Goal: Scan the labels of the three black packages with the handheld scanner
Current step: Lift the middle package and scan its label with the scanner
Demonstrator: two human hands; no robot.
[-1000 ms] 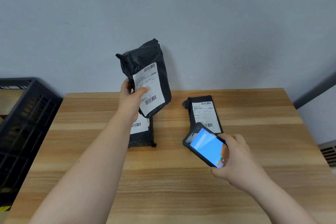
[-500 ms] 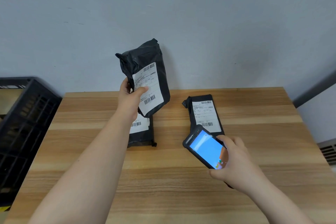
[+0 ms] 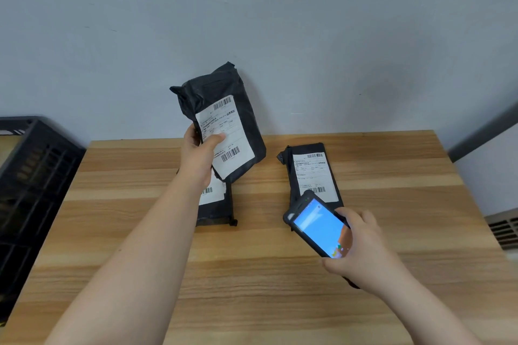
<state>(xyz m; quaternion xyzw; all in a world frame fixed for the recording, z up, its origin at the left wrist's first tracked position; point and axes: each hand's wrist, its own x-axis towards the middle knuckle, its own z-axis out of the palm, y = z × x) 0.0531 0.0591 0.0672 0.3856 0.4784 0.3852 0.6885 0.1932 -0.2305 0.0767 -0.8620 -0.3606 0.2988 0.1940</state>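
Note:
My left hand [image 3: 199, 154] holds a black package [image 3: 221, 101] upright above the wooden table [image 3: 252, 274], its white barcode label facing me, thumb on the label. Under it a second black package [image 3: 217, 209] lies flat, half hidden by my forearm. A third black package [image 3: 311, 171] lies flat to the right, label up. My right hand [image 3: 364, 246] grips the handheld scanner [image 3: 319, 228], a black device with a lit blue screen, over the near end of the third package, its top end angled up and to the left.
A black plastic crate [image 3: 33, 182] stands against the table's left edge. A grey wall rises right behind the table. A vent grille [image 3: 504, 228] sits low at the right, past the table's edge.
The scanner in my right hand has drifted slightly down and toward me. The raised package has barely shifted.

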